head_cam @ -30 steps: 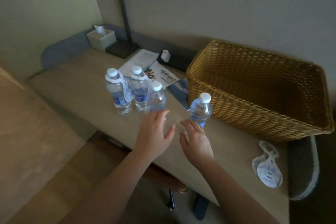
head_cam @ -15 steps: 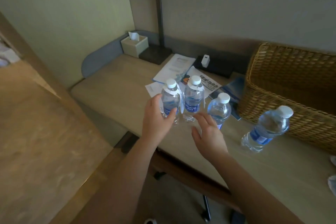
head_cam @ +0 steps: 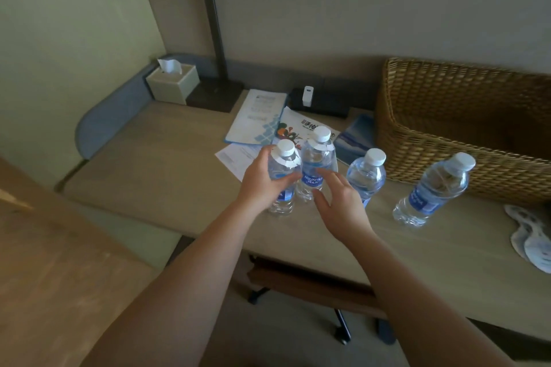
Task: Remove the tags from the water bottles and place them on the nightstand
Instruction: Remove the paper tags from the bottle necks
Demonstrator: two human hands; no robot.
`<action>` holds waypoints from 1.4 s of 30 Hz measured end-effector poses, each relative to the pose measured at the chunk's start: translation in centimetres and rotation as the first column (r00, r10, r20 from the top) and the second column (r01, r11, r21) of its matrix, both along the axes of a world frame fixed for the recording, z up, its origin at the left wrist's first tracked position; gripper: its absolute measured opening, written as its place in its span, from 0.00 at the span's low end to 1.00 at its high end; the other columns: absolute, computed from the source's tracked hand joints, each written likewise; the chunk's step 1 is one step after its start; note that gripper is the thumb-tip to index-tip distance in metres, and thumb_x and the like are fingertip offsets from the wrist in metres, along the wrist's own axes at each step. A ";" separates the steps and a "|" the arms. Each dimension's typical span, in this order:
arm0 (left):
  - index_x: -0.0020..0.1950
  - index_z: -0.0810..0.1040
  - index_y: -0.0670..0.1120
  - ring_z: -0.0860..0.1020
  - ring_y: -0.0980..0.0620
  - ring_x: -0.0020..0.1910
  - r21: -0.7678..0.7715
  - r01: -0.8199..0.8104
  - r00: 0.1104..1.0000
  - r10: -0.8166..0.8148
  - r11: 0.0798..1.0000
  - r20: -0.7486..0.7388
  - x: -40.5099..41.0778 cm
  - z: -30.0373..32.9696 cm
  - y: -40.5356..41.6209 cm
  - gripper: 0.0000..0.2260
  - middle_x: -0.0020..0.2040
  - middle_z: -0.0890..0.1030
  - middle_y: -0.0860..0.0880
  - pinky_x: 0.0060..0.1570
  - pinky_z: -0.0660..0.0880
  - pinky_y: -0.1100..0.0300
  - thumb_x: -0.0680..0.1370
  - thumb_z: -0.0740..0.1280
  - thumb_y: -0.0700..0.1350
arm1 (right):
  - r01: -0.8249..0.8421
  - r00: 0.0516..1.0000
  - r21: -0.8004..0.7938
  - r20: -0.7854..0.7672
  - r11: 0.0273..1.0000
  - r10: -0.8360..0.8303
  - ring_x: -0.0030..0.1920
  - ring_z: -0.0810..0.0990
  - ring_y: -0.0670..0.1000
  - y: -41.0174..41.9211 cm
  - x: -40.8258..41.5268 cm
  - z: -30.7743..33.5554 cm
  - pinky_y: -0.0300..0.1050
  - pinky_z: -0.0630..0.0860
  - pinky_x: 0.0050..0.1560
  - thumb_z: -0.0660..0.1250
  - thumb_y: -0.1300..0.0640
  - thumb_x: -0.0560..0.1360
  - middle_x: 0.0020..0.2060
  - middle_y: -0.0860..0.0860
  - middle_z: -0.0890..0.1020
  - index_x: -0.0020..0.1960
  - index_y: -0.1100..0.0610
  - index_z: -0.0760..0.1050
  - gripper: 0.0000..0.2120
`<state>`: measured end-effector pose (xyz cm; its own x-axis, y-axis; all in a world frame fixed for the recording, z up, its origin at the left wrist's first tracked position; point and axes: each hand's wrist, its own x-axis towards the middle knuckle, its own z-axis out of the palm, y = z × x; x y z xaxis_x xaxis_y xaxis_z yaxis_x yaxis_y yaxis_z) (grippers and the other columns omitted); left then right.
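**A:** Start with the big things. The long beige wooden table [head_cam: 167, 176] carries it all, and the large woven wicker basket [head_cam: 447, 116] sits at your right against the wall. If you swing an elbow wide, you could knock into the basket.

**B:** And the bottles?

**A:** Four small clear plastic water bottles with white caps stand in a loose row. The two right-hand ones, the bare bottle near the basket [head_cam: 432, 188] and the bare bottle beside it [head_cam: 368, 176], carry no tags that I can see. The two left ones still wear white paper tags round their necks: the tagged bottle at the left [head_cam: 281, 176] and the tagged bottle behind it [head_cam: 316, 164], which stand touching or nearly so.

**B:** So where is the risk?

**A:** Your left hand [head_cam: 262, 182] wraps its fingers round the left tagged bottle. Your right hand [head_cam: 340, 202] hangs spread, holding nothing, just in front of the other tagged one. If you lift or tilt the gripped bottle carelessly, you could tip its neighbour onto the printed paper leaflets [head_cam: 259, 116] behind.

**B:** Anything smaller?

**A:** The white paper tags already removed [head_cam: 527, 235] lie near the table's right end; brush them and they could slide off. Pull the neck tag too hard and it may tear.
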<state>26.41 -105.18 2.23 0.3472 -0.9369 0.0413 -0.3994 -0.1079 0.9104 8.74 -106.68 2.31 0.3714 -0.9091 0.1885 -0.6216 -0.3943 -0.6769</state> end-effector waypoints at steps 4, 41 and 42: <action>0.60 0.71 0.60 0.76 0.57 0.57 0.061 0.163 0.986 -0.161 0.985 -0.037 1.8 1.1 -0.1 0.28 0.56 0.78 0.60 0.53 0.73 0.61 0.64 0.79 0.54 | -0.034 0.999 0.056 0.040 0.998 0.031 0.63 0.73 0.50 -0.5 0.7 0.2 0.36 0.65 0.56 0.66 0.52 0.76 0.65 0.51 0.75 0.71 0.52 0.67 0.24; 0.75 0.58 0.53 0.70 0.59 0.64 0.010 0.053 0.992 -0.054 0.999 0.116 -3.7 0.3 2.7 0.42 0.64 0.71 0.58 0.58 0.70 0.63 0.67 0.76 0.55 | -0.150 0.963 0.089 0.239 0.985 0.125 0.41 0.75 0.30 -2.6 -1.4 5.8 0.25 0.70 0.36 0.69 0.57 0.74 0.38 0.39 0.79 0.47 0.51 0.80 0.03; 0.76 0.56 0.52 0.68 0.57 0.67 0.019 0.041 0.991 -0.043 0.999 0.123 -3.8 0.3 2.9 0.44 0.68 0.69 0.56 0.61 0.68 0.62 0.67 0.76 0.56 | -0.149 0.965 0.086 0.232 0.985 0.126 0.41 0.75 0.31 -2.7 -1.3 5.9 0.26 0.70 0.36 0.69 0.56 0.74 0.38 0.38 0.78 0.47 0.50 0.80 0.03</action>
<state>22.63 -102.23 2.52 0.3006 -0.9515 0.0661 -0.5133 -0.1030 0.8520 7.44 -109.35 8.26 0.4529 -0.8710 0.1905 -0.3937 -0.3870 -0.8338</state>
